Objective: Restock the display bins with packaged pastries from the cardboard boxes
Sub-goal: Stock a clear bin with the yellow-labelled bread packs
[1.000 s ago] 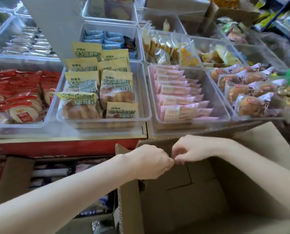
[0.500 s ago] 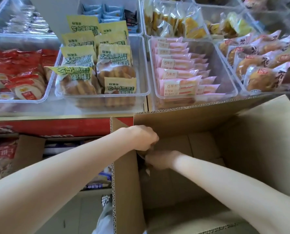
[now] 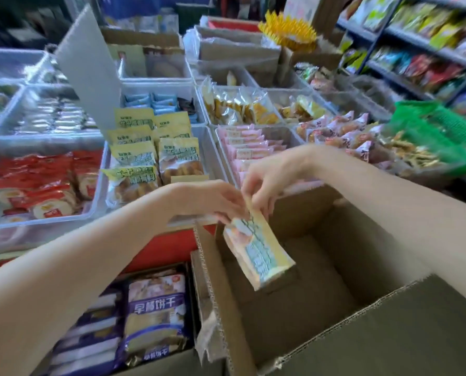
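Observation:
A yellow-wrapped pastry packet (image 3: 259,251) hangs above the open cardboard box (image 3: 334,308), near its far left corner. My left hand (image 3: 212,199) and my right hand (image 3: 269,180) both pinch the packet's top end. The box's inside looks bare below the packet. Just beyond my hands stands the clear display bin (image 3: 210,156) with matching yellow packets (image 3: 155,156) standing in rows.
Clear bins hold red-wrapped pastries (image 3: 36,180), pink packets (image 3: 248,147) and brown buns (image 3: 343,134). Purple biscuit packs (image 3: 155,308) lie in a lower box at left. A green basket (image 3: 438,131) sits at right, with stocked shelves (image 3: 429,42) behind.
Both hands came up out of the box with a yellow packet pinched between them. My view has swung upward, showing more of the bins and shelves.

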`<state>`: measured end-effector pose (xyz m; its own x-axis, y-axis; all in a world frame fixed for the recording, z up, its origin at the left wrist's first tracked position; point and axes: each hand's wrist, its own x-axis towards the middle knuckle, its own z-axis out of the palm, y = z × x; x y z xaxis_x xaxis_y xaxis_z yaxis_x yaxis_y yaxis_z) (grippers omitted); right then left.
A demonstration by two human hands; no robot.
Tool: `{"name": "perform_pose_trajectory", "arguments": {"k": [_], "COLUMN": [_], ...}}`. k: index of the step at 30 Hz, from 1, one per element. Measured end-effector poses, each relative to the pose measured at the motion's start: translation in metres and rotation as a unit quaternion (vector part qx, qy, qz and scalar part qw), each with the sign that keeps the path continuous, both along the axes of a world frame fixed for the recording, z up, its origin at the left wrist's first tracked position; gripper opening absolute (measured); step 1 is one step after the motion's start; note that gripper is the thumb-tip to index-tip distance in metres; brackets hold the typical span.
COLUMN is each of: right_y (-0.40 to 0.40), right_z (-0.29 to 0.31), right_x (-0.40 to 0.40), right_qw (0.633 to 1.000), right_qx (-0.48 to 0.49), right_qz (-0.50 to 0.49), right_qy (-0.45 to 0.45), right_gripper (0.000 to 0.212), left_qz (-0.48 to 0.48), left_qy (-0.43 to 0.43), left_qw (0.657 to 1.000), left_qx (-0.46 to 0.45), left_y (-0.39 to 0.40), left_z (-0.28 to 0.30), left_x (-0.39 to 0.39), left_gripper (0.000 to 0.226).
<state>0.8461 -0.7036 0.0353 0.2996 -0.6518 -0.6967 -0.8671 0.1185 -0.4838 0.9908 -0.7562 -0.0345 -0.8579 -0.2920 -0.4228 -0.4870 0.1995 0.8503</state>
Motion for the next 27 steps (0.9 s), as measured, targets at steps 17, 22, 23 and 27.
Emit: {"name": "perform_pose_trajectory", "arguments": {"k": [17, 22, 23, 27], "right_y": [-0.077, -0.106, -0.108, -0.122], "right_z": [0.046, 0.021, 0.017, -0.005], "right_x": [0.098, 0.11, 0.108, 0.091], "right_qw": [0.916, 0.867, 0.861, 0.863], "right_qx": [-0.26, -0.276, -0.282, -0.367], "right_qz": [-0.241, -0.352, -0.368, -0.341], "right_qy": [-0.187, -0.219, -0.21, -0.056], "right_gripper": [0.064, 0.037, 0.031, 0.023], "left_qz": [0.456, 0.45, 0.456, 0.468], "left_qy": [0.407, 0.357, 0.322, 0.23], "left_qw": [0.79, 0.817, 0.829, 0.853], "left_qx": [0.049, 0.054, 0.036, 0.003], "left_y": [-0.083, -0.095, -0.099, -0.115], "left_z": [0.084, 0.07, 0.065, 0.041], "left_x": [0.159, 0.153, 0.15, 0.127], "left_gripper": [0.026, 0.022, 0.022, 0.02]}}
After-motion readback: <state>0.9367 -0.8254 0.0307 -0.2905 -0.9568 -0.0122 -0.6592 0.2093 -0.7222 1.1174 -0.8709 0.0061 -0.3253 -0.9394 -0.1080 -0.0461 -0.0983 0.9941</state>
